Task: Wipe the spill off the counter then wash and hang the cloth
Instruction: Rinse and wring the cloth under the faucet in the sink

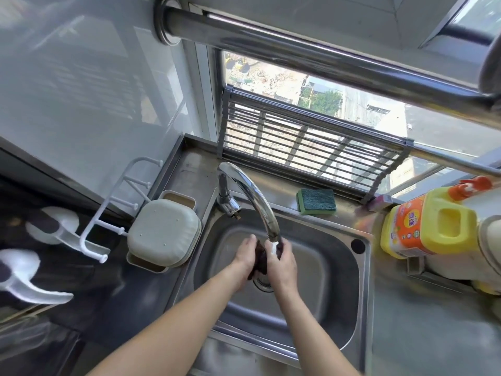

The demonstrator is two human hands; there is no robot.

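Head view: your left hand (245, 256) and right hand (282, 263) both grip the dark cloth (260, 257), bunched under the tap (250, 194) so running water rinses it over the sink (363, 270) drain

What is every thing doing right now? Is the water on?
faucet: on, water running from the spout
cloth: bunched up, held under the water
left hand: grips the cloth
right hand: grips the cloth
sink: cloth held over its drain
sponge: lying flat behind the sink
detergent jug: cap on
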